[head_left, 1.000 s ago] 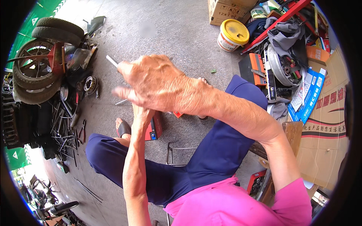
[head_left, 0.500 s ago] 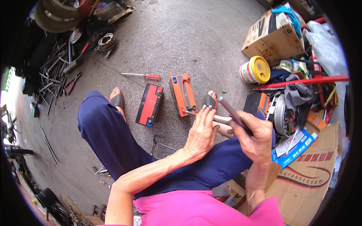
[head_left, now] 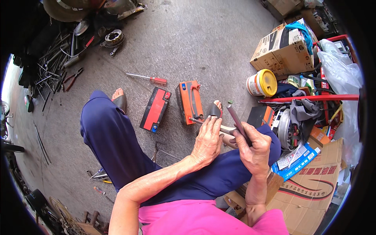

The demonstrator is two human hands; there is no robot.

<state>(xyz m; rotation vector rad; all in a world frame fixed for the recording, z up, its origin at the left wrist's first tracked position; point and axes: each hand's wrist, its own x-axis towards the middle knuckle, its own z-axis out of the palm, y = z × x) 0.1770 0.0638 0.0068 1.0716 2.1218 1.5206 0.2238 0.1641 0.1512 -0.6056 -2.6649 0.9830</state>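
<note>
My right hand (head_left: 255, 152) is closed around a dark metal bar (head_left: 236, 118), which crosses the end of a thin metal shaft (head_left: 225, 128); whether the two are one tool I cannot tell. Over the shaft lie the fingers of my left hand (head_left: 208, 141), holding it between fingers and thumb. The shaft's tip meets the near-left corner of an orange battery (head_left: 190, 101), by a red terminal. To its left on the ground lies a red and black battery (head_left: 155, 109) with a blue terminal. Beyond that is a screwdriver (head_left: 158, 80) with a red handle.
At the right stand a yellow-lidded bucket (head_left: 267, 83), a cardboard box (head_left: 282, 50), a red bar (head_left: 313, 98) and a flattened carton (head_left: 307, 188). Pliers (head_left: 73, 79) and scattered metal tools (head_left: 55, 58) lie at the far left. My sandalled feet flank the batteries.
My right hand has moved a little left and down, and the dark bar has turned steeper. The left hand stays on the shaft. The whole view has shifted slightly.
</note>
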